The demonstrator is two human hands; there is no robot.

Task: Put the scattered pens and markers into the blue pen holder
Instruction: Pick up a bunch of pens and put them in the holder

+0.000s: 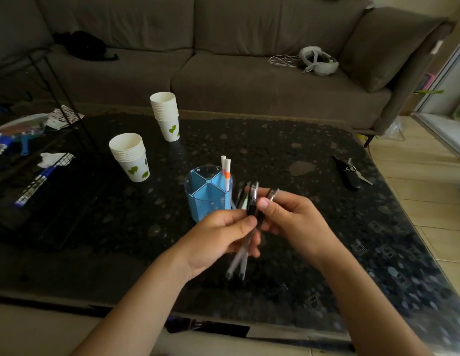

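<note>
Pens (243,242), several in a loose bundle, are gripped by both hands just in front of the blue pen holder (207,194). The left hand (218,240) is closed around the middle of the bundle; the right hand (290,219) is pinched on the upper ends. Light, stiff, smooth barrels are likely to slip, so a mid-barrel hold seems safest. Two white markers (226,170) are already stood in the holder. A dark speckled glass table (313,191) is set before a grey sofa (223,60).

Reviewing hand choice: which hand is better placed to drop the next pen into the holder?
Right, probably: the right hand pinches the pens at their upper ends, beside the blue pen holder.
</note>
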